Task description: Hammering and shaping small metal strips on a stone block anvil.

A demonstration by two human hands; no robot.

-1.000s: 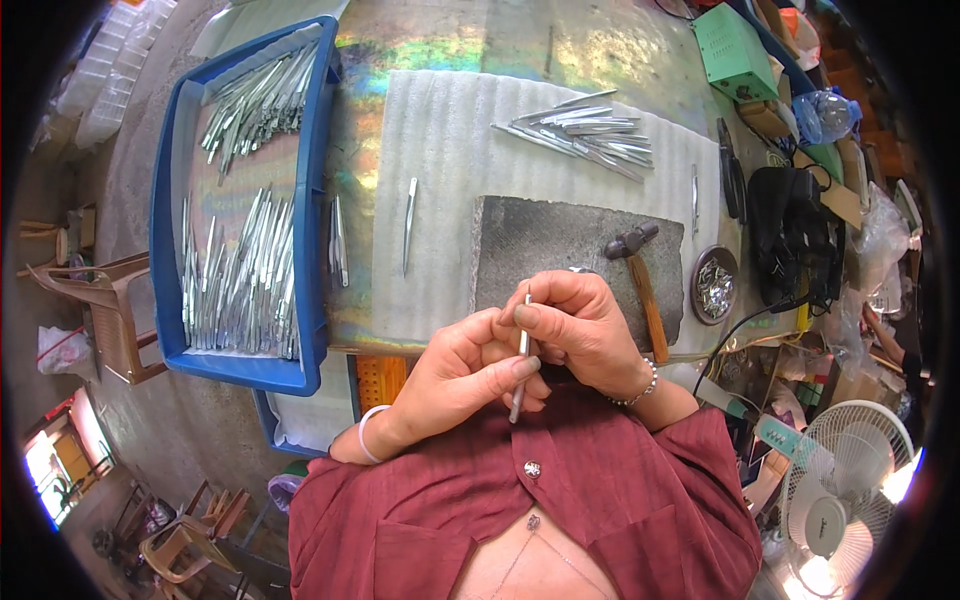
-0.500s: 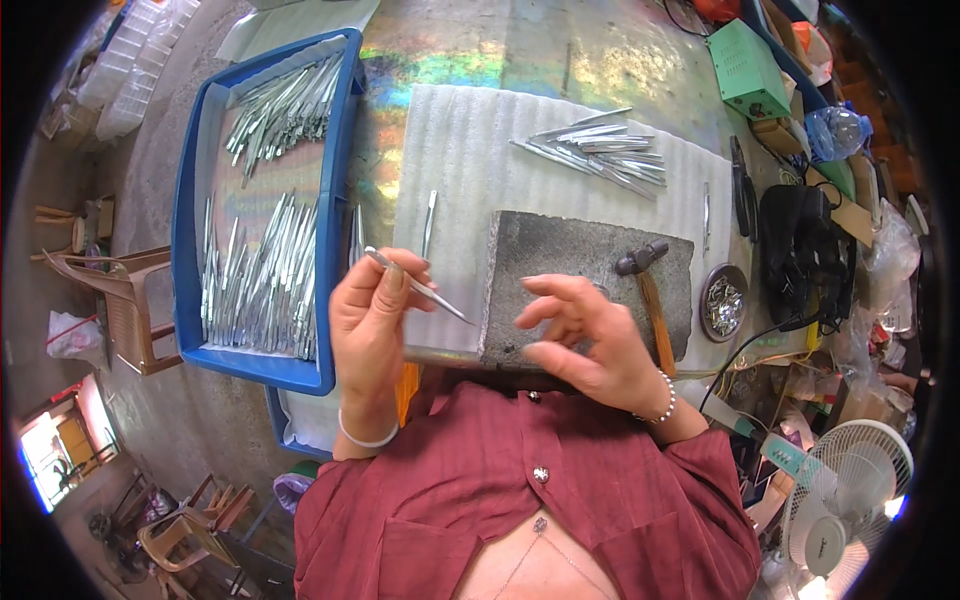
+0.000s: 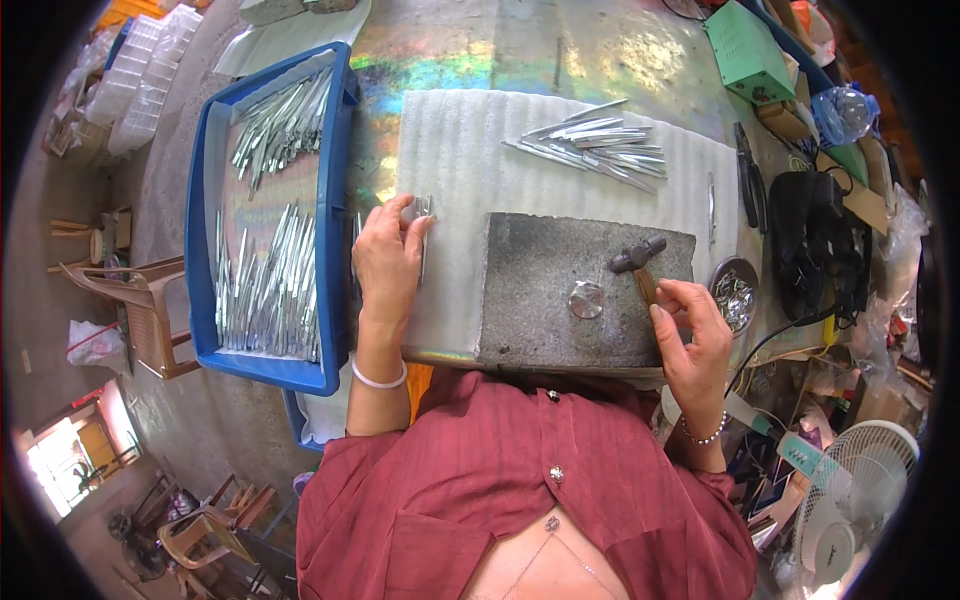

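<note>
My left hand (image 3: 388, 250) is closed at the left edge of the white foam sheet (image 3: 460, 130), its thumb and fingertips at a slim silver metal rod (image 3: 426, 208); the fingers partly hide it. My right hand (image 3: 692, 340) pinches the wooden handle of a hammer (image 3: 647, 290) with thumb and forefinger, and the hand covers the handle's lower end. The hammer's dark head rests on a grey stone block (image 3: 530, 260). A round shiny metal disc (image 3: 586, 298) sits on that block, left of the hammer. Farther back lies a pile of slim silver rods (image 3: 600, 145) on the foam.
On the left a blue tray (image 3: 335, 250) holds two groups of similar rods. A round dish (image 3: 755, 275) of small metal bits stands beside my right hand, with black pliers (image 3: 750, 185) behind it. A green box (image 3: 750, 50) and a fan (image 3: 850, 490) are to the right.
My left hand has moved forward to the foam with the rod it held up. My right hand has moved right, from over the block to the hammer handle, uncovering the disc.
</note>
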